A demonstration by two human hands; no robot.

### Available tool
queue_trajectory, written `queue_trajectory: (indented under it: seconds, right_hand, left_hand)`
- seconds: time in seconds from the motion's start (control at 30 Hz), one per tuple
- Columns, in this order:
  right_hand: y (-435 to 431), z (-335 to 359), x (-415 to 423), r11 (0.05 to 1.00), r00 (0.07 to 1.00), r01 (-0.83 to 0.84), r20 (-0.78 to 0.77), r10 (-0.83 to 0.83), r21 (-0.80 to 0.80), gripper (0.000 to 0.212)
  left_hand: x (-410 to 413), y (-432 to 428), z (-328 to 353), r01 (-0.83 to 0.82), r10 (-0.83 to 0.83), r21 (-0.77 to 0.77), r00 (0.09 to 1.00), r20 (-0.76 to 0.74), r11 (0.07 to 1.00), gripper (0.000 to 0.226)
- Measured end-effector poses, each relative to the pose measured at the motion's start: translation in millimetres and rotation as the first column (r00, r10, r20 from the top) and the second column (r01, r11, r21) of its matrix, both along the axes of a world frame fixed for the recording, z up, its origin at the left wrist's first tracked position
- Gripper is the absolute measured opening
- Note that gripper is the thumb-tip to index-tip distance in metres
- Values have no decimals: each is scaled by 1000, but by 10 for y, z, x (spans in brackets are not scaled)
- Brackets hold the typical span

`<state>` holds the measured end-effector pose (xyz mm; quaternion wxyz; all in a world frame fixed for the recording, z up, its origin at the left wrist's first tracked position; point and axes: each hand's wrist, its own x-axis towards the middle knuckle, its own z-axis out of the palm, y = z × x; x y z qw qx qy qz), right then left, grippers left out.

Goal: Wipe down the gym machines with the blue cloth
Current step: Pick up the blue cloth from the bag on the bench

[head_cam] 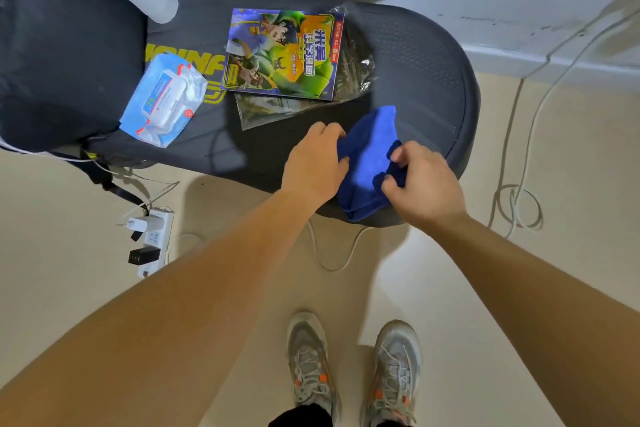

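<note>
1. We hold the cloth (367, 156) between both hands at the near edge of the machine (426, 55). Our left hand (317, 163) curls its fingers onto the cloth's left edge, and our right hand (422, 180) pinches a fold on its right side.
2. We judge the task barely begun. The cloth is bunched, not spread, and we seem to be readying it rather than wiping.
3. Most of this dark pad is left to wipe, as are any machines out of view.
4. Beyond our left hand lies a comic (282, 52) on a clear sleeve (353, 62), and further left a wipes pack (162, 100). We would likely have to shift them.
5. The pad is dotted with fine texture beyond our right hand.
6. The floor (571, 149) is pale. A power strip (154, 239) lies down-left of our left hand, and cables (516, 204) loop right of our right hand.
</note>
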<state>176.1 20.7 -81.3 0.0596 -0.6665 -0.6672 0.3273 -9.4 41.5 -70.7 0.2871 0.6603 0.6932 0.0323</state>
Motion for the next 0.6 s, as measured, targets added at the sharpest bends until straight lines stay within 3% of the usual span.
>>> queue_trajectory:
  seconds: [0.07,0.13,0.17,0.23,0.3,0.37,0.43,0.6]
  right_hand:
    - [45,124,-30,999,1000,6,-4,-6,36,75]
    - [123,253,-56,983,990,-129,81,119,129,102]
    - [174,319,-76,963,967,-232,139,213,139,97]
    - [268,431,-107,908,896,-418,186,404,40,55]
    - [291,590,-135,887,896,-423,60,440,-186,19]
    - [244,791,-129,876,916,-387,-14,400,-287,16]
    - [179,1105,-77,894,924,-365,12,381,-260,17]
    - [-46,2185,139,897,958,-261,20,286,-357,3]
  left_hand:
    - [-24,-47,145,27,-26,-7,996,85,1000,14]
    - [-36,-81,311,95,-96,14,990,105,995,15]
    - [-35,-92,393,129,-131,26,986,107,991,16]
    - [-47,-120,557,153,-157,40,980,121,987,21]
    - [-89,-161,731,132,-135,29,982,134,991,24]
    - [-159,-206,914,90,-84,-31,985,154,996,32]
    - [-248,-238,1169,58,-39,-134,989,141,989,39]
    - [-404,-327,2143,83,-144,-493,986,-88,866,30]
